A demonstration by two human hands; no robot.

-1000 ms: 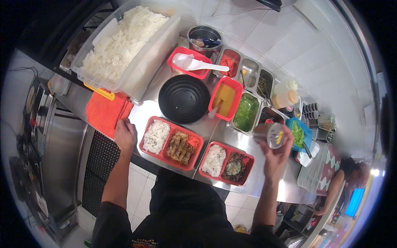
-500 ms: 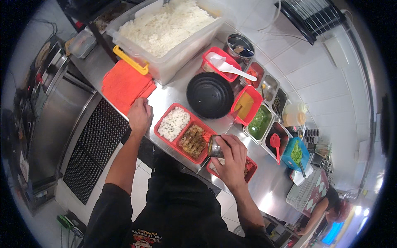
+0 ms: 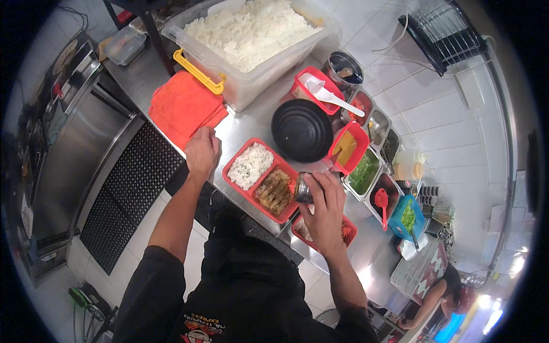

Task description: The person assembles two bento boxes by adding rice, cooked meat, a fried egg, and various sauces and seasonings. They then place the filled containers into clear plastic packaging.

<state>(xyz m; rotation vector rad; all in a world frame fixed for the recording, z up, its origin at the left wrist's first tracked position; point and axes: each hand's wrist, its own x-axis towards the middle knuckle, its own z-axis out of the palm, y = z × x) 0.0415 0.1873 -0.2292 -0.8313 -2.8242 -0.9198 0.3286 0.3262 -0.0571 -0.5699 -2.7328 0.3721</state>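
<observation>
My right hand (image 3: pixel 326 208) grips a small shaker jar (image 3: pixel 304 187) tipped on its side by the right end of a red two-part meal box (image 3: pixel 255 196). One compartment of that box has white rice (image 3: pixel 250 166) with dark specks; the other holds browned, sliced food (image 3: pixel 274 191) with red shreds at its edge. Partly under my right hand and wrist lies a second red box (image 3: pixel 350 230) with rice and red shreds. My left hand (image 3: pixel 203 151) rests, fingers curled in, at the counter's front edge, against a folded orange cloth (image 3: pixel 186 108). Nothing shows in it.
Behind the boxes stand a black round bowl (image 3: pixel 302 130), a large clear tub of rice (image 3: pixel 251 91) and a red container with a white rice paddle (image 3: pixel 331 97). Metal pans of toppings (image 3: pixel 364 171) run along the wall. Another person (image 3: pixel 437 294) is at the far right.
The whole view has shifted slightly, so the counter appears further right. The tilted jar is a little farther back relative to the box. My left hand stays beside the cloth.
</observation>
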